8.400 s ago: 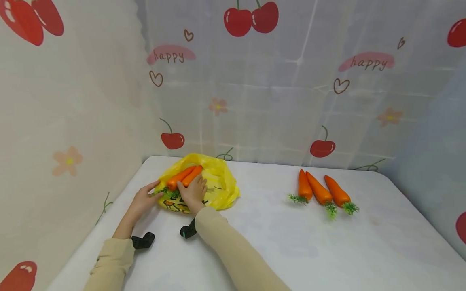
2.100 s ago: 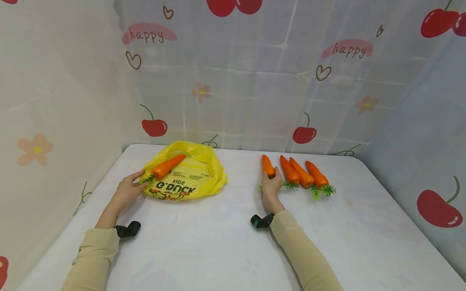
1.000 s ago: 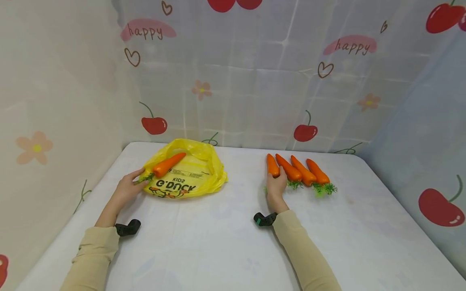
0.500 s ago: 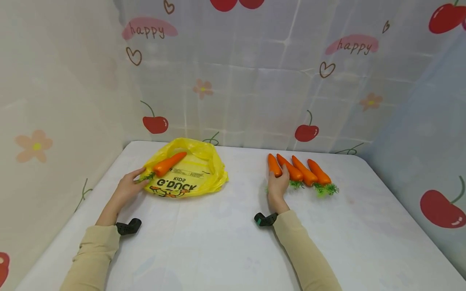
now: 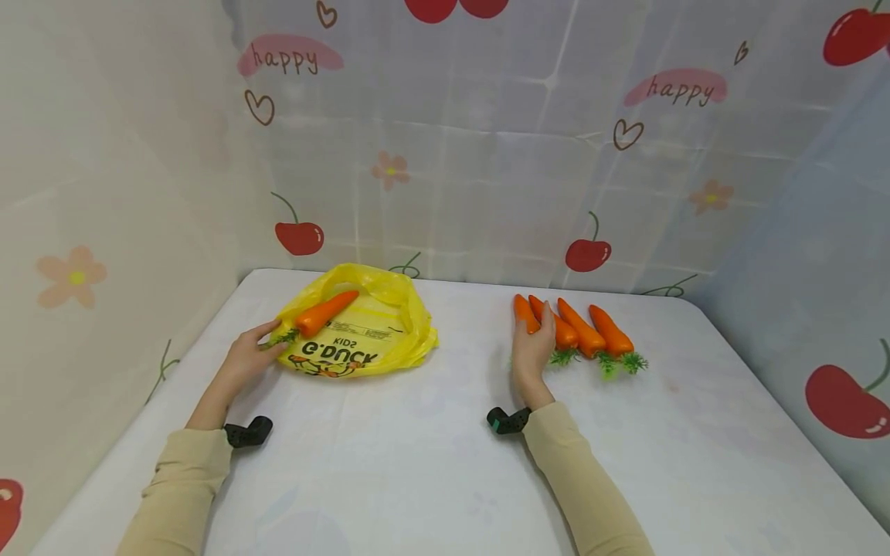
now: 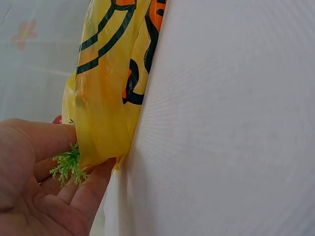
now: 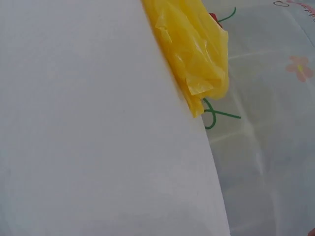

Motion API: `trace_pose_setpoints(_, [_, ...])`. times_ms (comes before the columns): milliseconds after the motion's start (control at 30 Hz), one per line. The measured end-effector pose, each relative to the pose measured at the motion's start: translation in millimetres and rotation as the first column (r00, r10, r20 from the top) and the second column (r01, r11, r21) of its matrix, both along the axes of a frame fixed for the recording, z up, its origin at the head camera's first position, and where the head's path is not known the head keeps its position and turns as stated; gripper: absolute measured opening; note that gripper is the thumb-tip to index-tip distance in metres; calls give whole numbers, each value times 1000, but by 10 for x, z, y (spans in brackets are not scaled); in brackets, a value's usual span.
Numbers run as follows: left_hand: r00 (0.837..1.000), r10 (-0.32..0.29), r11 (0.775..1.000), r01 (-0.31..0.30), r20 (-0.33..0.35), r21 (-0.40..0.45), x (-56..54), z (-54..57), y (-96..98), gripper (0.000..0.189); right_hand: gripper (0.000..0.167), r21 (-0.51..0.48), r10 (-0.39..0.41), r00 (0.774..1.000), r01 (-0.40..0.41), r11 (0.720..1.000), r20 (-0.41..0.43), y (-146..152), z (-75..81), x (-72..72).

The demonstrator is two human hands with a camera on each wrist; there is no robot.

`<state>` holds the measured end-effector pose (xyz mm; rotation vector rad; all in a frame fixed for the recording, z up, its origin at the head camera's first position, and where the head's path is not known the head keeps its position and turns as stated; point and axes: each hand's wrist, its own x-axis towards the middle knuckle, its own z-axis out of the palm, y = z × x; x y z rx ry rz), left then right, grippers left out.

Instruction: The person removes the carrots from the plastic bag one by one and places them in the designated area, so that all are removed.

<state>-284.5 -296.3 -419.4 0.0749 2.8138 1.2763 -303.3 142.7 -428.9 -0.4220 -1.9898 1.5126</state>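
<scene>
At the left of the head view, a yellow plastic bag lies with its mouth spread, and one orange carrot with a green leafy top rests in it. My left hand pinches the bag's near-left edge; the carrot's green leaves poke out between thumb and fingers in the left wrist view. Toward the right, my right hand is at the leftmost carrot of a row, its fingers extended over the neighbouring carrot. The leftmost carrot's leafy end is mostly hidden by this hand.
Two more carrots, a middle one and a rightmost one, lie slanted in the row with green tops toward me. All rest on a white-covered table. A patterned curtain hangs behind the table's far edge.
Earlier two carrots were in the bag; my right hand has brought one rightward to the row and slid it against the others. In the last half second its fingers have straightened. Left hand stays put.
</scene>
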Motion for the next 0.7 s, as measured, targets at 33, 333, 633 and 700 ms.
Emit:
trace_pose_setpoints(33, [1000,2,1000,-2,0,-1,-5,-4,-3,63,50,2,4,1000,-4,1000,-7,-17,21,5])
trace_pose_setpoints(333, [1000,-6,1000,6,-19,-3,-16,-37,-44,63,51,5,87,993,-87,996,-76,-350,236,38])
trace_pose_setpoints(633, [1000,-11,1000,11,-18,9,-4,-29,-33,63,50,47,214,972,-210,976,-94,-919,402,29])
trace_pose_setpoints(700, [1000,-12,1000,12,-15,8,-6,-23,-22,63,50,23,259,961,-258,966,-98,-1056,436,35])
